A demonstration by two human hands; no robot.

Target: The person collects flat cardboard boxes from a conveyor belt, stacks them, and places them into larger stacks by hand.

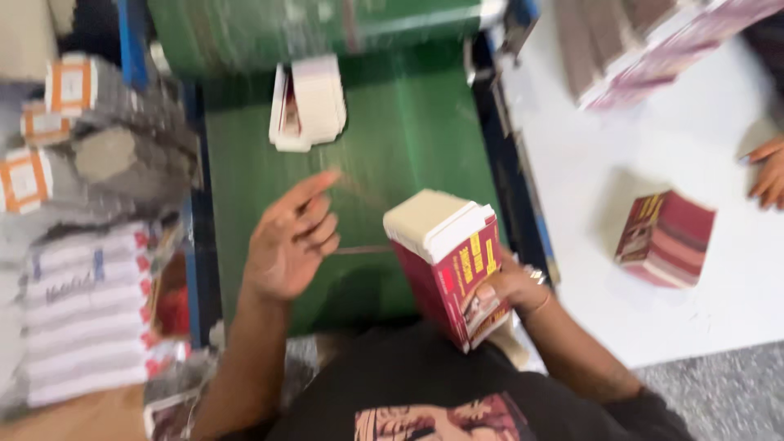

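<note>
My right hand grips a thick stack of flat red-and-yellow printed cartons from below, tilted over the near end of a green conveyor belt. Palm up and fingers spread, my left hand hovers over the belt just left of that stack and holds nothing. Farther up the belt lies a smaller bundle of white-backed flat cartons, apart from both hands.
A white table on the right carries another red carton stack and long rows of cartons at the back. Another person's hand rests at its right edge. Banded bundles pile up on the left.
</note>
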